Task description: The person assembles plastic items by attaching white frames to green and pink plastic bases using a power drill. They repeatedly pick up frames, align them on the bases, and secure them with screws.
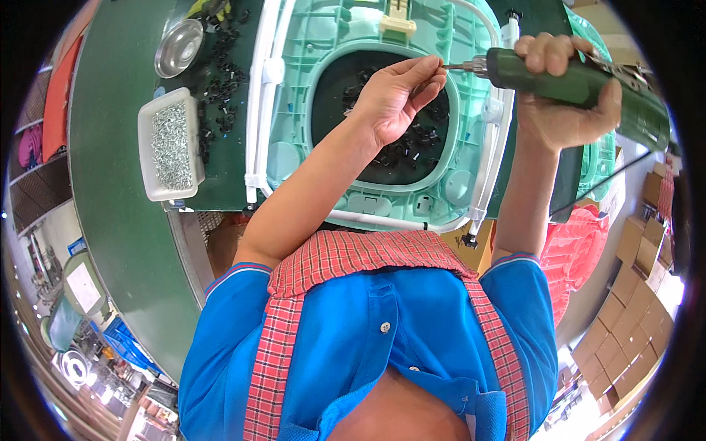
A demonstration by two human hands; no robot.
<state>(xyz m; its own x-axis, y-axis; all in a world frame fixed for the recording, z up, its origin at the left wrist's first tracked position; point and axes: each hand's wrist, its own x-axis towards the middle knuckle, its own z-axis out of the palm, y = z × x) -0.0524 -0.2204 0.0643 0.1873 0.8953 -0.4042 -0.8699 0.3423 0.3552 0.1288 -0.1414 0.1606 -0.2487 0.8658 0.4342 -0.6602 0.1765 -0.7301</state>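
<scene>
My right hand [568, 93] is wrapped around a green power screwdriver [551, 77], held level with its bit pointing left. At the bit's tip, the thumb and forefinger of my left hand [405, 93] are pinched together; whether a screw is between them cannot be told. Both hands are above a turquoise plastic frame [292, 110] with a large rounded opening. White metal tubes [265, 105] run along its sides and near edge. Small black plastic clips [413, 149] are visible through the opening. A cream plastic part [398, 25] sits at the frame's far edge.
A white tub of screws [197, 149] and a metal bowl [179, 48] stand on the green table [110, 165] at the left. More black clips [225, 82] lie between them and the frame. Red plastic parts [576, 248] are low at the right, with cardboard boxes [623, 325] beyond.
</scene>
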